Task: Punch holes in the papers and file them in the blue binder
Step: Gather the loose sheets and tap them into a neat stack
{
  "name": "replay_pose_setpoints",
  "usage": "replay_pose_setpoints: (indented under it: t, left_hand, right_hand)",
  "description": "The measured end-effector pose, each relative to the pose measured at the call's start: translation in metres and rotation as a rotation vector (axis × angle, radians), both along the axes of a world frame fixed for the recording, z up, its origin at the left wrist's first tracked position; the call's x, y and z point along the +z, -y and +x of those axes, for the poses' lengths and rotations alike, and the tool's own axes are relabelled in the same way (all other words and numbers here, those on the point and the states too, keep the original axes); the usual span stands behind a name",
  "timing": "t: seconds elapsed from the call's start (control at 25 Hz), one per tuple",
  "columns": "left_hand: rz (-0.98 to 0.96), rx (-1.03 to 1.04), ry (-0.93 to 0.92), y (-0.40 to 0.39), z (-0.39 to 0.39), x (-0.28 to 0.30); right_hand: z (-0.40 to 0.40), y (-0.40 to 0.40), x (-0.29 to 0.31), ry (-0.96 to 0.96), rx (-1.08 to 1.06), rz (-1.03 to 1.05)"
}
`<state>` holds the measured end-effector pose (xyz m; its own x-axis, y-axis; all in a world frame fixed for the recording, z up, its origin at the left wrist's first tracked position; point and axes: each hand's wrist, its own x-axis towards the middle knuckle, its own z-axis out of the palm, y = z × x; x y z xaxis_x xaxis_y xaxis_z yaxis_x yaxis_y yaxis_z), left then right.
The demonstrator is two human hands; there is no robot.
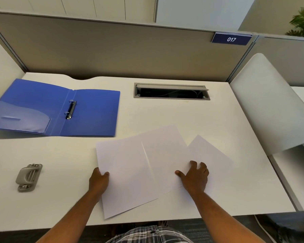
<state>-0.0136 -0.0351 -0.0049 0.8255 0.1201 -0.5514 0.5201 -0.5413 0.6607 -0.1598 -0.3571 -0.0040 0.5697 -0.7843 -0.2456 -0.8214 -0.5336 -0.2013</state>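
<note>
While the left hand [99, 181] pinches the edge of the fanned white paper sheets [140, 165], the right hand [194, 176] presses flat, fingers spread, on them.

- Two bare forearms reach forward from the bottom of the view, angled slightly toward each other.
- The left hand [99, 179] has its fingers curled, thumb resting on top.
- The right hand [195, 176] lies palm down, fingers spread and pressing flat.
</note>
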Motion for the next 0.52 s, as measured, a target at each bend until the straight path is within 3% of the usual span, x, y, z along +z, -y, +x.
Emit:
replay_pose_setpoints:
  t: [0.24,0.52]
  left_hand:
    - [0.006,-0.018,-0.002,-0.001,-0.001,-0.002]
    - [-0.028,-0.028,-0.011,-0.003,0.001,-0.003]
  right_hand:
    - [0.001,0.001,0.01,0.1,-0.024,-0.008]
    - [0.001,0.02,0.024,0.074,-0.083,-0.087]
